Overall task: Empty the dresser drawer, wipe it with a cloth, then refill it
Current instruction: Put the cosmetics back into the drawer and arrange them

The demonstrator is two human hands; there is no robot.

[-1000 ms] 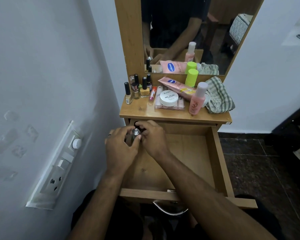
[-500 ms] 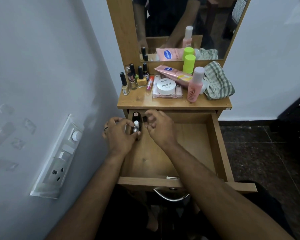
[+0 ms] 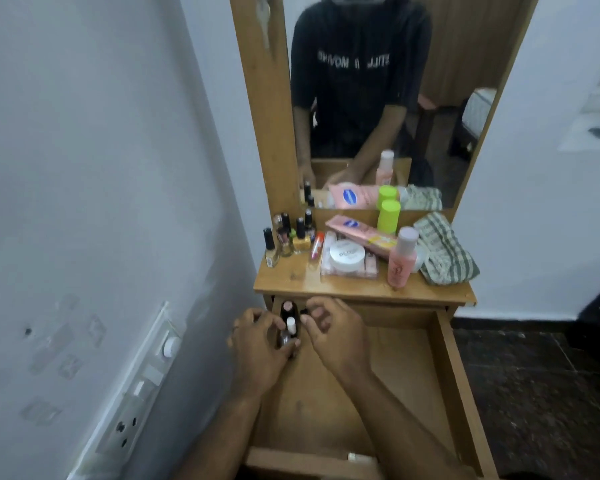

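At lower centre the wooden drawer (image 3: 444, 358) stands pulled out, and in its far left corner the left hand (image 3: 257, 344) curls around small glossy nail polish bottles (image 3: 289, 329). The right hand (image 3: 336, 334) hovers just beside them, its fingers loosely bent and holding nothing. Above, on the smooth wooden counter (image 3: 357, 289), lie a crumpled checked cloth (image 3: 444, 251), a round white jar (image 3: 346, 258) and a pink cylindrical bottle (image 3: 400, 261).

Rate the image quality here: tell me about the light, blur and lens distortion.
Head view: dim, flat indoor light; the floor at right is nearly black. Both hands, left hand and right hand, and the small bottles between them are soft with blur. The wide-angle lens bows the mirror frame and the drawer.
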